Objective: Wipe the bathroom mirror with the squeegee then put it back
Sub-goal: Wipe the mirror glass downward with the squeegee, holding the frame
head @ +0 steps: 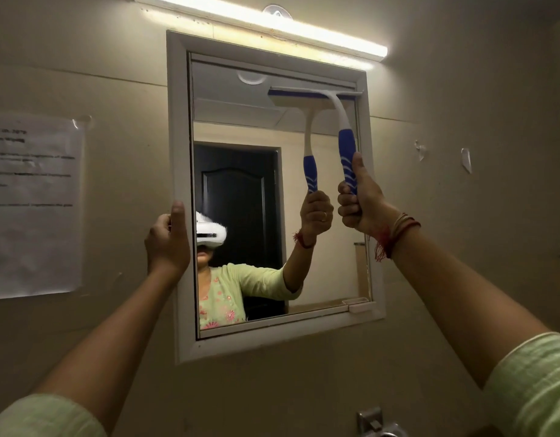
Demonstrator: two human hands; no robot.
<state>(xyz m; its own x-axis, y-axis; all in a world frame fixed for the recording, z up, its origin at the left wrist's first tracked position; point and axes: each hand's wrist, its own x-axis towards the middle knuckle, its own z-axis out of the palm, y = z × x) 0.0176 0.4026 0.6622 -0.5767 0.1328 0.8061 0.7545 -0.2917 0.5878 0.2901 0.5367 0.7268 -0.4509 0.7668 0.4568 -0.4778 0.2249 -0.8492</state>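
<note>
A white-framed bathroom mirror hangs on the beige wall. My right hand grips the blue-and-white handle of the squeegee, thumb pointing up along it. The squeegee's blade lies flat against the glass at the mirror's top right corner. My left hand grips the left edge of the mirror frame, thumb on the front and fingers round the side. The glass reflects my raised arm, the squeegee and a dark door.
A lit tube light runs above the mirror with a suction hook just over it. A taped paper notice hangs on the wall at left. A metal fitting sits at the bottom edge.
</note>
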